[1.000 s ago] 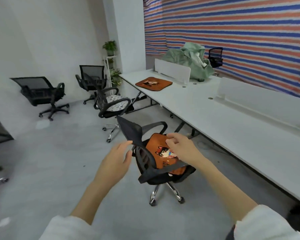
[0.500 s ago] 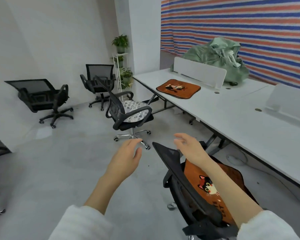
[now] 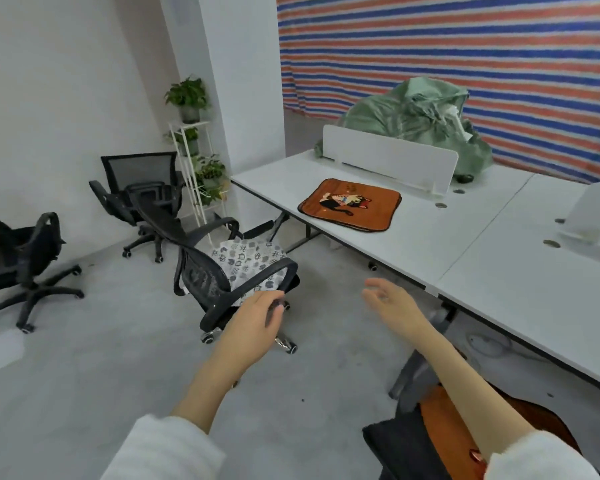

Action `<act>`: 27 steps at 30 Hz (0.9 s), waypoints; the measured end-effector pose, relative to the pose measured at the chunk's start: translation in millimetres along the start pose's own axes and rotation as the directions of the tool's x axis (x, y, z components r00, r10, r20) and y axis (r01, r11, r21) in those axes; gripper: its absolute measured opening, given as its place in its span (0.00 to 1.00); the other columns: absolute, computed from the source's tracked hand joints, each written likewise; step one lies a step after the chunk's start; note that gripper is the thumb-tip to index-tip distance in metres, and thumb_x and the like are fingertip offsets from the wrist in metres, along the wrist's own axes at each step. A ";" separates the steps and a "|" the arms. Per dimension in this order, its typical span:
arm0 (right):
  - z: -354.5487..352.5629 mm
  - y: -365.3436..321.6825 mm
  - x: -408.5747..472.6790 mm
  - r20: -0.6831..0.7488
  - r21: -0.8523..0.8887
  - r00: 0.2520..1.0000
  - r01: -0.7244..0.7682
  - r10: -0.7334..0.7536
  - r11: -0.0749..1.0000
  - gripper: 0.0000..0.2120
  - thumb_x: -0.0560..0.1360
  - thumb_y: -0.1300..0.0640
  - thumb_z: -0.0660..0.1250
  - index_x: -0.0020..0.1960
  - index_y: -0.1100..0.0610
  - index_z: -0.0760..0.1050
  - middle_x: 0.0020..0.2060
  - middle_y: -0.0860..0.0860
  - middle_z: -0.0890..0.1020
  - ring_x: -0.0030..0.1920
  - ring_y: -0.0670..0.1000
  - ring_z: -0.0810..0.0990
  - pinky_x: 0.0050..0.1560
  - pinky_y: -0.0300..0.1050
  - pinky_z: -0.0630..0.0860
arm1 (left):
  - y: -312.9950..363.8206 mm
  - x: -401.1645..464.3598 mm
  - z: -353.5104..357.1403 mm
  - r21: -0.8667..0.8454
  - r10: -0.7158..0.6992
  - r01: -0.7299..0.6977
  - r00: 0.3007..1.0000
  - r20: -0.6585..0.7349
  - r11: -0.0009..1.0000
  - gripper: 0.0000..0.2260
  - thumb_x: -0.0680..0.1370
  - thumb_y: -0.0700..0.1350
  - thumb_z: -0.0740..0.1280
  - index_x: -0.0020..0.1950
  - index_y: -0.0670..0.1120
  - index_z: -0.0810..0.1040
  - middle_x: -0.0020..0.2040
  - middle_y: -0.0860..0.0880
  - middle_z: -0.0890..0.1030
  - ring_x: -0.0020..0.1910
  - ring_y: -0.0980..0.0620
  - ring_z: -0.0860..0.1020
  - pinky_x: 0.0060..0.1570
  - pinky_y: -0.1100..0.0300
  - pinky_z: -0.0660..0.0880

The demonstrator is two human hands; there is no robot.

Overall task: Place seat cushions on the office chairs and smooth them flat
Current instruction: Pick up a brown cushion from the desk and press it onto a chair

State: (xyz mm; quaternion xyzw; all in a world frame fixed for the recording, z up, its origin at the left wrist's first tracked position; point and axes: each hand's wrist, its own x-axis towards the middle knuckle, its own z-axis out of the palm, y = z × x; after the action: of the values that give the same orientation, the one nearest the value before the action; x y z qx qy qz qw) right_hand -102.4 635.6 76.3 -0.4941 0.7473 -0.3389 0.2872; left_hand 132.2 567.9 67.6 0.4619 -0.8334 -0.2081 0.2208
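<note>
Both hands are empty and loosely spread, and the orange cushion [image 3: 350, 205] lies flat near the counter [image 3: 499, 278] front edge, ahead and rightward, nearer the right hand [image 3: 392, 301] than the left hand [image 3: 257, 315].

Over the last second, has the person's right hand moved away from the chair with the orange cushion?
Yes. The right hand has left the orange-cushioned chair and now hangs open nearer the white desk.
</note>
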 end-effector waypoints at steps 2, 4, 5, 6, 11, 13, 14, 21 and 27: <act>12.6 -17.3 53.0 -0.019 0.017 0.999 -0.036 0.036 0.999 0.19 0.80 0.51 0.57 0.69 0.54 0.67 0.63 0.54 0.76 0.62 0.52 0.75 0.51 0.39 0.67 | -29.2 54.3 -13.0 0.020 0.009 -0.010 0.999 0.046 1.000 0.15 0.80 0.46 0.58 0.67 0.46 0.71 0.65 0.50 0.74 0.64 0.53 0.71 0.62 0.62 0.66; 20.4 -33.3 97.4 -0.039 0.037 0.998 -0.052 0.053 0.998 0.19 0.80 0.51 0.58 0.69 0.54 0.68 0.63 0.54 0.76 0.63 0.52 0.75 0.55 0.41 0.70 | -54.2 98.3 -24.5 0.025 0.027 -0.028 0.999 0.044 0.999 0.15 0.80 0.45 0.58 0.66 0.46 0.71 0.64 0.50 0.74 0.64 0.52 0.71 0.60 0.64 0.65; 23.0 -40.1 115.2 -0.045 0.045 0.997 -0.063 0.065 0.997 0.19 0.80 0.51 0.58 0.69 0.54 0.68 0.63 0.54 0.76 0.63 0.53 0.75 0.58 0.43 0.71 | -63.8 117.4 -28.7 0.026 0.020 -0.021 0.999 0.042 0.999 0.15 0.80 0.45 0.58 0.67 0.46 0.71 0.64 0.49 0.74 0.63 0.52 0.71 0.59 0.65 0.64; 25.8 -44.9 133.2 -0.047 0.053 0.996 -0.071 0.074 0.996 0.18 0.80 0.51 0.58 0.68 0.54 0.69 0.63 0.55 0.77 0.63 0.53 0.75 0.60 0.45 0.71 | -72.3 136.9 -31.9 0.015 0.015 -0.016 0.999 0.045 1.000 0.15 0.81 0.45 0.58 0.67 0.45 0.71 0.65 0.49 0.73 0.63 0.52 0.71 0.59 0.64 0.64; 38.2 -54.1 223.6 -0.063 0.074 0.987 -0.145 0.149 0.987 0.18 0.79 0.51 0.58 0.68 0.54 0.69 0.62 0.53 0.76 0.58 0.50 0.75 0.56 0.43 0.72 | -112.9 241.5 -24.3 -0.043 0.059 -0.053 0.990 0.125 0.998 0.17 0.81 0.46 0.57 0.69 0.46 0.69 0.67 0.49 0.72 0.66 0.53 0.69 0.62 0.66 0.61; 41.3 -51.7 258.2 -0.096 0.084 0.982 -0.154 0.162 0.985 0.18 0.80 0.52 0.59 0.68 0.54 0.69 0.62 0.54 0.77 0.54 0.47 0.74 0.52 0.40 0.70 | -126.7 279.6 -15.5 -0.064 0.065 -0.057 0.989 0.133 0.996 0.17 0.81 0.47 0.56 0.69 0.46 0.68 0.68 0.50 0.72 0.67 0.54 0.69 0.63 0.66 0.61; 42.4 -50.2 277.7 -0.119 0.090 0.977 -0.166 0.176 0.982 0.18 0.80 0.52 0.58 0.68 0.54 0.69 0.62 0.54 0.77 0.53 0.47 0.73 0.52 0.40 0.70 | -134.7 300.4 -9.9 -0.073 0.060 -0.050 0.987 0.150 0.996 0.17 0.81 0.47 0.56 0.70 0.47 0.68 0.68 0.50 0.71 0.67 0.53 0.69 0.64 0.64 0.62; 33.9 -35.4 419.2 -0.283 0.205 0.894 -0.298 0.348 0.932 0.18 0.79 0.51 0.58 0.67 0.54 0.70 0.61 0.55 0.78 0.58 0.54 0.77 0.61 0.51 0.75 | -171.6 492.9 33.8 -0.075 0.136 -0.117 0.923 0.361 0.990 0.19 0.81 0.47 0.56 0.71 0.45 0.65 0.70 0.46 0.69 0.68 0.50 0.68 0.66 0.59 0.63; 11.9 -16.9 495.9 -0.309 0.170 0.866 -0.357 0.393 0.919 0.18 0.80 0.52 0.57 0.67 0.56 0.70 0.61 0.55 0.77 0.57 0.51 0.76 0.59 0.45 0.73 | -170.6 589.0 71.2 -0.100 0.163 -0.134 0.902 0.400 0.986 0.18 0.81 0.45 0.55 0.71 0.44 0.65 0.70 0.45 0.69 0.69 0.50 0.67 0.66 0.62 0.60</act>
State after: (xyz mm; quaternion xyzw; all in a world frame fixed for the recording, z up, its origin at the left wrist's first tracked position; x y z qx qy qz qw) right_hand -256.0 165.4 35.8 -0.2581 0.8476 -0.3955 0.2418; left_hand -72.3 -12.6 19.1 0.3356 -0.8861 -0.3110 0.0739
